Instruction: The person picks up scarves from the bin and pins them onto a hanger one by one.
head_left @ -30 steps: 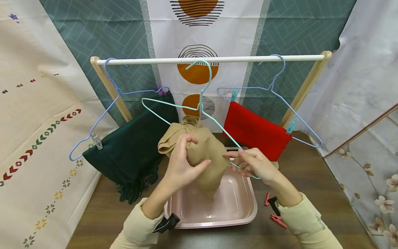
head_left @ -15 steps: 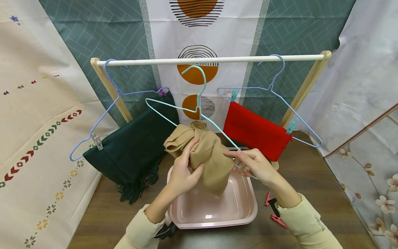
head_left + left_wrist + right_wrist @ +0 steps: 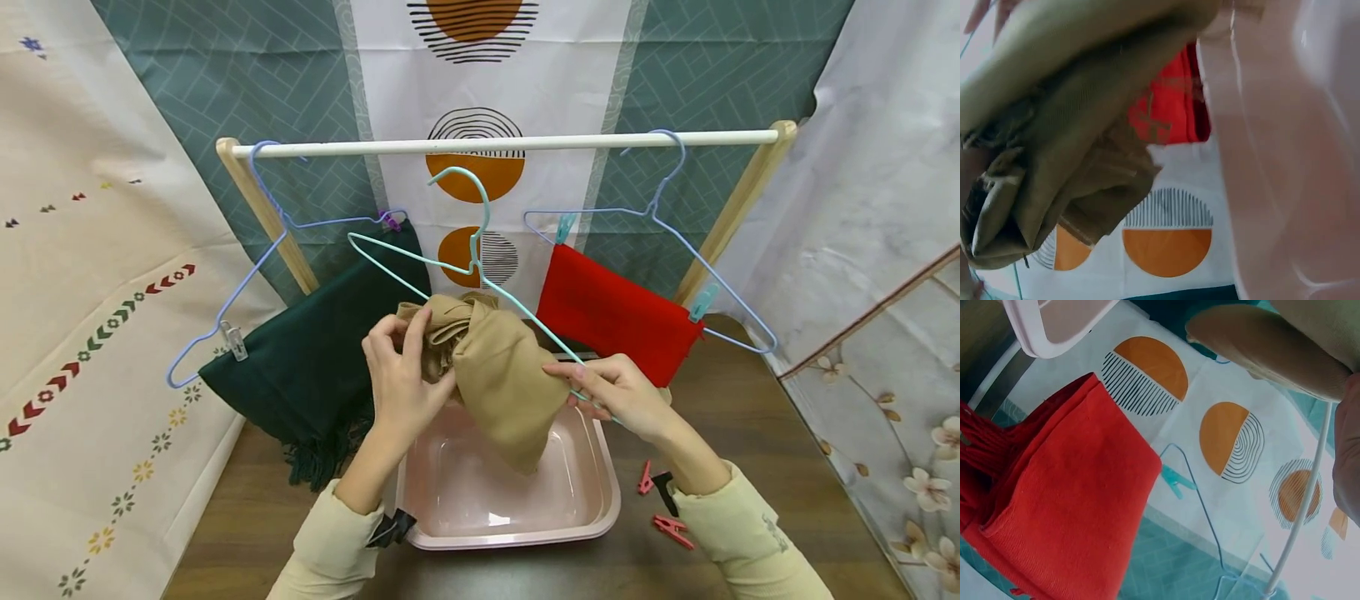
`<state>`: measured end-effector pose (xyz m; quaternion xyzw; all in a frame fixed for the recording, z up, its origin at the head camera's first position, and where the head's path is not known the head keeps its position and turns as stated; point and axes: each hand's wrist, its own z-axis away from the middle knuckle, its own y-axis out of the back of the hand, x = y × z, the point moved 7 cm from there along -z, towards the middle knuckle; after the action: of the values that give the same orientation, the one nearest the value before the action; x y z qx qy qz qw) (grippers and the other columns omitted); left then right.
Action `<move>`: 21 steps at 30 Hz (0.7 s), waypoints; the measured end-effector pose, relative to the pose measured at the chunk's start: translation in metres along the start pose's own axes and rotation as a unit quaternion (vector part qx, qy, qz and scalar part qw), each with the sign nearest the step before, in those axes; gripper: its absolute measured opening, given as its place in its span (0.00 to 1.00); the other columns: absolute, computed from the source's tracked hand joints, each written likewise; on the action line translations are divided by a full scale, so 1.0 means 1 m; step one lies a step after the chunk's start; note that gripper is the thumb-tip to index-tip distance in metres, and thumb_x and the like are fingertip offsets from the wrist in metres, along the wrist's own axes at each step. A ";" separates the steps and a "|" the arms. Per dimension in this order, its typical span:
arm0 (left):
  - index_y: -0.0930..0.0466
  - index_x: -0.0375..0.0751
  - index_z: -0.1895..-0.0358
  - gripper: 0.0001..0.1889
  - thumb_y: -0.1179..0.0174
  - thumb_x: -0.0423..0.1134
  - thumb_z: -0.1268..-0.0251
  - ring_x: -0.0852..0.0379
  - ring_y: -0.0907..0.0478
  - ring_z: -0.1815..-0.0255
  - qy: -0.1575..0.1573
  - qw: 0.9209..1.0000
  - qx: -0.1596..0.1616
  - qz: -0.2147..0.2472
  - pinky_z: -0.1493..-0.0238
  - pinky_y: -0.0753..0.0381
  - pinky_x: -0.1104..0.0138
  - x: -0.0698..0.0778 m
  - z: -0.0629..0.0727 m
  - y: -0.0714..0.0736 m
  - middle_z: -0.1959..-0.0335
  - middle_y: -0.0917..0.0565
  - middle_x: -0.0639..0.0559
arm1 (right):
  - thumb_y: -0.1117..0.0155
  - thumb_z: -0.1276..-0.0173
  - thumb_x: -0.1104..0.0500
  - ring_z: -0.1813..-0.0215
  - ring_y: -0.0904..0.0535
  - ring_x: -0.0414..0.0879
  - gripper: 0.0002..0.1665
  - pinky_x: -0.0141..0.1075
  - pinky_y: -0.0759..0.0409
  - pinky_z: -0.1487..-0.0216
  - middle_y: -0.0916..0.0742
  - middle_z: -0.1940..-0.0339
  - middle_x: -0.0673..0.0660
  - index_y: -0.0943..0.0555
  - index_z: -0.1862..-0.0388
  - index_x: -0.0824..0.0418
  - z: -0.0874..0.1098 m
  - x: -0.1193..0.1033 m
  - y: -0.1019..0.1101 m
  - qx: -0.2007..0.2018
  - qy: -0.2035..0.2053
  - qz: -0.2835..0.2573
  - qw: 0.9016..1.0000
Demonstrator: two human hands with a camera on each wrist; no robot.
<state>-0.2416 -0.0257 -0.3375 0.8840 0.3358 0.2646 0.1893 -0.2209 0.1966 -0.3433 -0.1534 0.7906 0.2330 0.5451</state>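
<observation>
A tan cloth [image 3: 510,383] hangs bunched over the lower part of a mint-green hanger [image 3: 476,246], held up in front of the rack. My left hand [image 3: 401,375] pinches the folded left edge of the cloth between thumb and fingers. With my right hand [image 3: 615,396] I grip the hanger's right corner, the index fingertip against the cloth. In the left wrist view the cloth's loose folds [image 3: 1072,106] fill the upper left. The right wrist view catches the hanger's pale wire [image 3: 1304,509] beside my fingers. The hanger's lower bar is mostly hidden by cloth.
Below the cloth stands a pink basin [image 3: 517,542]. Behind, a white rod [image 3: 360,148] on wooden posts bears blue hangers with a dark green fringed cloth [image 3: 315,358] and a red cloth [image 3: 615,312], both clipped. Red clothespins [image 3: 672,531] lie on the table at right.
My left hand has moved up and left along the cloth to its folded left edge. The hanger has dropped and its hook has swung left; the right hand keeps its grip.
</observation>
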 end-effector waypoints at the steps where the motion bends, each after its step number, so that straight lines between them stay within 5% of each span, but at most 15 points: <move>1: 0.35 0.44 0.39 0.39 0.29 0.39 0.60 0.40 0.40 0.50 0.016 1.000 -0.006 -0.006 0.49 0.41 0.50 -0.004 -0.002 -0.001 0.47 0.40 0.37 | 0.57 0.28 0.65 0.87 0.41 0.48 0.18 0.33 0.37 0.88 0.35 0.91 0.60 0.25 0.54 0.80 0.000 0.000 0.000 0.000 0.001 0.001 1.000; 6: 0.29 0.43 0.45 0.32 0.31 0.35 0.60 0.42 0.34 0.47 0.051 0.998 -0.035 0.025 0.48 0.35 0.48 -0.011 -0.009 -0.007 0.46 0.32 0.39 | 0.56 0.28 0.64 0.87 0.39 0.47 0.19 0.32 0.37 0.87 0.35 0.91 0.60 0.25 0.54 0.80 0.001 -0.001 0.001 0.000 0.005 0.004 1.000; 11: 0.21 0.32 0.62 0.12 0.46 0.23 0.52 0.47 0.23 0.68 0.052 0.996 0.020 0.065 0.70 0.24 0.58 -0.017 -0.014 0.000 0.65 0.22 0.41 | 0.55 0.28 0.63 0.86 0.38 0.47 0.19 0.32 0.35 0.86 0.33 0.91 0.60 0.25 0.54 0.80 0.004 0.001 0.002 -0.003 0.005 0.005 1.000; 13: 0.21 0.31 0.65 0.10 0.49 0.23 0.51 0.51 0.25 0.76 0.083 0.992 0.035 0.087 0.77 0.27 0.62 -0.023 -0.016 0.005 0.72 0.21 0.42 | 0.55 0.28 0.63 0.87 0.40 0.47 0.20 0.33 0.34 0.85 0.35 0.92 0.59 0.25 0.54 0.80 0.005 0.001 0.003 -0.006 0.011 0.002 1.000; 15: 0.22 0.32 0.66 0.08 0.50 0.24 0.46 0.55 0.29 0.80 0.161 0.975 0.028 0.149 0.81 0.31 0.66 -0.036 -0.018 0.007 0.78 0.22 0.45 | 0.55 0.28 0.62 0.87 0.41 0.48 0.20 0.33 0.31 0.82 0.36 0.92 0.58 0.25 0.54 0.80 0.006 0.000 0.004 -0.006 0.013 -0.003 1.000; 16: 0.22 0.33 0.66 0.08 0.51 0.25 0.44 0.57 0.29 0.81 0.213 0.956 0.019 0.202 0.81 0.31 0.68 -0.044 -0.018 0.006 0.78 0.23 0.46 | 0.55 0.28 0.62 0.87 0.42 0.48 0.20 0.33 0.29 0.81 0.37 0.92 0.58 0.25 0.54 0.80 0.007 0.000 0.004 -0.006 0.014 -0.005 1.000; 17: 0.23 0.33 0.65 0.07 0.51 0.26 0.41 0.59 0.28 0.80 0.268 0.926 0.013 0.264 0.81 0.30 0.70 -0.052 -0.016 0.005 0.78 0.23 0.47 | 0.56 0.27 0.62 0.88 0.43 0.48 0.20 0.33 0.29 0.81 0.38 0.92 0.58 0.25 0.53 0.79 0.007 -0.001 0.005 -0.006 0.018 -0.008 1.000; 18: 0.24 0.33 0.64 0.07 0.53 0.26 0.39 0.60 0.28 0.78 0.322 0.887 0.011 0.331 0.79 0.29 0.72 -0.059 -0.014 0.003 0.76 0.24 0.48 | 0.56 0.27 0.63 0.88 0.43 0.48 0.20 0.33 0.30 0.82 0.38 0.92 0.58 0.25 0.53 0.79 0.008 -0.001 0.005 -0.006 0.022 -0.011 1.000; 21: 0.30 0.34 0.59 0.07 0.59 0.28 0.33 0.60 0.25 0.68 0.441 0.738 0.036 0.509 0.67 0.24 0.74 -0.072 -0.005 -0.002 0.66 0.27 0.47 | 0.57 0.27 0.63 0.87 0.41 0.48 0.19 0.33 0.34 0.86 0.36 0.91 0.58 0.25 0.51 0.77 0.009 -0.002 0.006 -0.009 0.030 -0.016 0.999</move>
<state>-0.2916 -0.0732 -0.3593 0.7135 -0.1089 0.6697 -0.1747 -0.2158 0.2068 -0.3432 -0.1782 0.8019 0.2263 0.5235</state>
